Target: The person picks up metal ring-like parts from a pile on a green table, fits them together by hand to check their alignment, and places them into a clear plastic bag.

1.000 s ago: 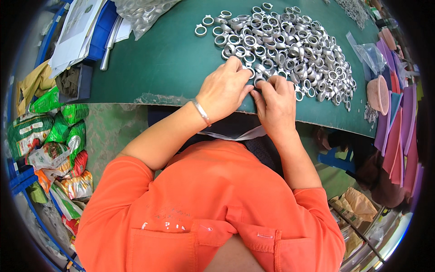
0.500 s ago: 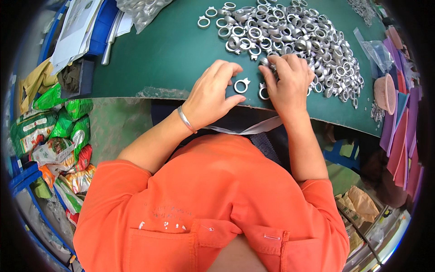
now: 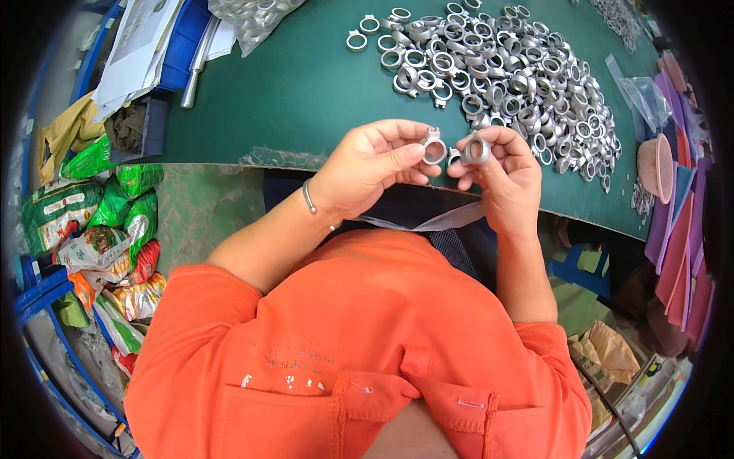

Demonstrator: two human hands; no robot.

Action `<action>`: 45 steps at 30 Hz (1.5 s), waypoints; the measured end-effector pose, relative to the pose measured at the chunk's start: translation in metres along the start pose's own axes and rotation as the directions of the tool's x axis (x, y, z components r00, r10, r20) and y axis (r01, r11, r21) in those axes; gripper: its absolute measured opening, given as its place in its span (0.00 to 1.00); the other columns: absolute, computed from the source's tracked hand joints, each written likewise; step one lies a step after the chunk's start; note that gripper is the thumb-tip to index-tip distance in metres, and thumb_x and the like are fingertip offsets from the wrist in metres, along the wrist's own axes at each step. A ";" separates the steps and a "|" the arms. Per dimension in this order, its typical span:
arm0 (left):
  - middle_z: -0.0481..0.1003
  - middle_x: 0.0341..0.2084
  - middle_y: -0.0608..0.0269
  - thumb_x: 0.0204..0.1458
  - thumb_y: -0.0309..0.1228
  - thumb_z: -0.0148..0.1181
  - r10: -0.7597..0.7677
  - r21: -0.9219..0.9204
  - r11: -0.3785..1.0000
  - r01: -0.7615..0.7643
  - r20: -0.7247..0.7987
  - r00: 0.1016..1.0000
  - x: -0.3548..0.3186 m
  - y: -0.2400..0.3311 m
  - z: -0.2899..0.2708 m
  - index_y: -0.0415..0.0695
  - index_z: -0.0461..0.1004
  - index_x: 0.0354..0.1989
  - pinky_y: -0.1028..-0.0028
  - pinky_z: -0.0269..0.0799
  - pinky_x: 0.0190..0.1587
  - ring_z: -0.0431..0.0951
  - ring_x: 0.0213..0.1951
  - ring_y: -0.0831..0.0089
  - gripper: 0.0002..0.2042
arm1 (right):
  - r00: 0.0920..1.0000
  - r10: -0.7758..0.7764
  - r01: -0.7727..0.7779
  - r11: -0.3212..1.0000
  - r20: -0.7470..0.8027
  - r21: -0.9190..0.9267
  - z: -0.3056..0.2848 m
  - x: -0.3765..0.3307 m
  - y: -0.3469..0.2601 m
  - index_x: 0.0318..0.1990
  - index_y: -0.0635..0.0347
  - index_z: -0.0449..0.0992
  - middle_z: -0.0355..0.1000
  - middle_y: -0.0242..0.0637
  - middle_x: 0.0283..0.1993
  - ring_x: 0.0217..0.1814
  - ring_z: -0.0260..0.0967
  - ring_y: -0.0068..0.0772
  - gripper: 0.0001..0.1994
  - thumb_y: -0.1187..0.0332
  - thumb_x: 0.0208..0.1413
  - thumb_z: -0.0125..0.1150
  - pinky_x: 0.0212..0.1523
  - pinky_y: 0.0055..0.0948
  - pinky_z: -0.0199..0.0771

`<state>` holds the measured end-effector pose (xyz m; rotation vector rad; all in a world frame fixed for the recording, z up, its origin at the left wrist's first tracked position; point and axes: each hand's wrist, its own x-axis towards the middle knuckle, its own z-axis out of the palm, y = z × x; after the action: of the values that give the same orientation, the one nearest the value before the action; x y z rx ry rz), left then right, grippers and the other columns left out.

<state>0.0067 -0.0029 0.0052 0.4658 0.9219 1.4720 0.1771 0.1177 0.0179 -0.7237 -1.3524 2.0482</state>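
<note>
The left hand (image 3: pixel 359 172) pinches a metal ring (image 3: pixel 433 140) between thumb and fingers. The right hand (image 3: pixel 511 180) grips a wider ring (image 3: pixel 466 151), with another ring (image 3: pixel 451 157), partly hidden, at its fingers. The hands are near each other but apart, over the front edge of the table (image 3: pixel 260 92). Beyond them, a pile (image 3: pixel 527 84) of rings spreads toward the right edge. By the far left corner lie papers (image 3: pixel 141 53), a blue bin (image 3: pixel 177 57) and a clear bag (image 3: pixel 256 19); a pink basket (image 3: pixel 656 168) is at the right edge.

A head-worn fisheye looks down at the nearby table (image 3: pixel 260 92), rim somewhat unclear.
</note>
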 end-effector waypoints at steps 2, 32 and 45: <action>0.76 0.42 0.56 0.61 0.28 0.54 -0.031 -0.191 0.981 0.035 0.024 0.999 -0.002 -0.004 -0.003 0.35 0.70 0.53 0.74 0.78 0.44 0.80 0.41 0.69 0.14 | 0.998 -0.044 0.042 0.996 0.034 0.074 0.001 0.001 0.003 0.41 0.66 0.70 0.71 0.41 0.46 0.41 0.77 0.32 0.05 0.80 0.59 0.57 0.35 0.25 0.80; 0.70 0.45 0.57 0.47 0.13 0.64 0.510 0.666 0.549 -0.505 0.213 0.834 -0.016 -0.010 0.008 0.35 0.70 0.45 0.76 0.76 0.45 0.76 0.42 0.75 0.16 | 0.988 0.034 -0.019 0.995 0.150 -0.101 0.011 -0.023 0.018 0.52 0.68 0.69 0.72 0.35 0.42 0.40 0.72 0.22 0.18 0.81 0.54 0.64 0.40 0.21 0.76; 0.75 0.38 0.58 0.46 0.17 0.66 0.466 0.678 0.463 -0.570 0.361 0.808 -0.024 -0.005 0.002 0.38 0.76 0.37 0.73 0.75 0.40 0.78 0.40 0.69 0.11 | 0.793 -0.458 0.609 0.614 0.402 -0.502 0.003 -0.030 0.018 0.34 0.64 0.74 0.72 0.41 0.38 0.38 0.72 0.38 0.10 0.86 0.44 0.65 0.38 0.29 0.73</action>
<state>0.0147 -0.0255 0.0086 1.6005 1.3729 1.4897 0.1929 0.0884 0.0062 -0.2390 -2.1150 1.2142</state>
